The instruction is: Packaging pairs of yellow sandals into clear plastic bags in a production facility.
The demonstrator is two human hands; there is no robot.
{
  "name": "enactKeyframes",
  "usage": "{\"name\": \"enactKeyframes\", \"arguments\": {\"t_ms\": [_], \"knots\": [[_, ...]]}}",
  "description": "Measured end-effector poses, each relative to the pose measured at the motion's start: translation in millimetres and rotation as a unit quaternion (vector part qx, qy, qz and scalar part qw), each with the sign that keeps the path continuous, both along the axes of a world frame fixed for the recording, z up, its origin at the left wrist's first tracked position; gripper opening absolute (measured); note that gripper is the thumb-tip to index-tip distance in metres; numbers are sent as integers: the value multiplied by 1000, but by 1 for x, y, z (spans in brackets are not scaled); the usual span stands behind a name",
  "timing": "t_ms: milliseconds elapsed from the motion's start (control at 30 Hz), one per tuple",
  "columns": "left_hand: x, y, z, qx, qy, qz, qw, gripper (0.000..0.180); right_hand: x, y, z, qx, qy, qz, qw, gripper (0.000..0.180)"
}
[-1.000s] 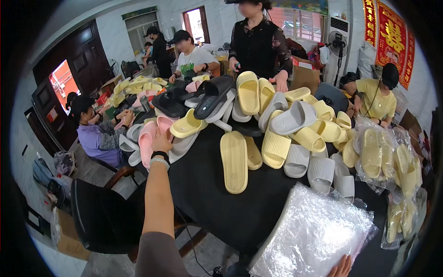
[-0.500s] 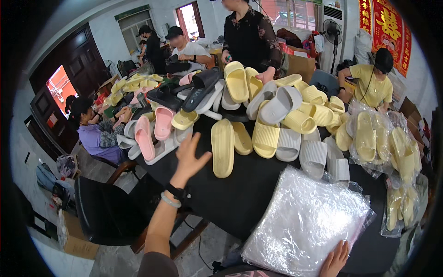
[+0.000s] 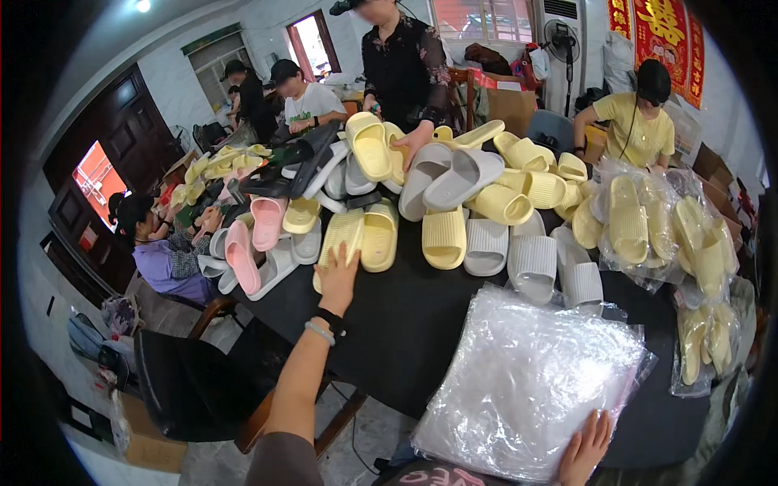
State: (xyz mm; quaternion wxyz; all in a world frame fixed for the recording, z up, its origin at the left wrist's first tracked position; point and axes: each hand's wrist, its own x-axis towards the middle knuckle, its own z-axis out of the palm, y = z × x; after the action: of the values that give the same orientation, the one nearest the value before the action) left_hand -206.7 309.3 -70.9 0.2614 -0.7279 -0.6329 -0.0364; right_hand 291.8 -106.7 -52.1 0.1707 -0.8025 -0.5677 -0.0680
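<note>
My left hand [image 3: 338, 279] lies with spread fingers over the lower part of a yellow slipper [image 3: 344, 229] on the black table. Whether the thumb grips its edge is hard to see. Touching this slipper on its right is another yellow slipper [image 3: 379, 236], its open toe toward me. My right hand [image 3: 587, 447] rests flat, fingers extended, on the near right corner of a stack of clear plastic bags [image 3: 527, 373]. Just beyond the bags stand grey slippers [image 3: 533, 263] and a yellow slipper [image 3: 444, 239] in a row.
A heap of yellow, grey, black and pink slippers [image 3: 263, 223] covers the table's far side. Bagged yellow slippers [image 3: 629, 219] lie at the right. A black chair [image 3: 186, 385] stands at the left. Across the table, a person in black [image 3: 401, 73] has a hand at the heap; several others sit around.
My left hand has come down from the air onto the left yellow slipper. The two yellow slippers now lie side by side. My right hand stays on the bags. The whole view has shifted slightly.
</note>
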Motion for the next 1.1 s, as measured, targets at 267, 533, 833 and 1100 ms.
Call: {"name": "enactKeyframes", "arguments": {"t_ms": [267, 533, 833, 1100], "knots": [[-56, 55, 22, -80, -49, 69, 993, 65, 2, 4, -5, -4, -14, -6, 1000, 50], [-86, 102, 24, -99, -79, 99, 987, 62, 2, 0, -9, -11, 6, -30, 999, 49], [-83, 76, 41, -19, -192, -41, 980, 64, 2, 1, -12, -16, -5, -11, 1000, 50], [-166, -40, 11, 182, -383, 26, 905, 99, 2, 5, -13, -7, -15, 10, 1000, 51]]}}
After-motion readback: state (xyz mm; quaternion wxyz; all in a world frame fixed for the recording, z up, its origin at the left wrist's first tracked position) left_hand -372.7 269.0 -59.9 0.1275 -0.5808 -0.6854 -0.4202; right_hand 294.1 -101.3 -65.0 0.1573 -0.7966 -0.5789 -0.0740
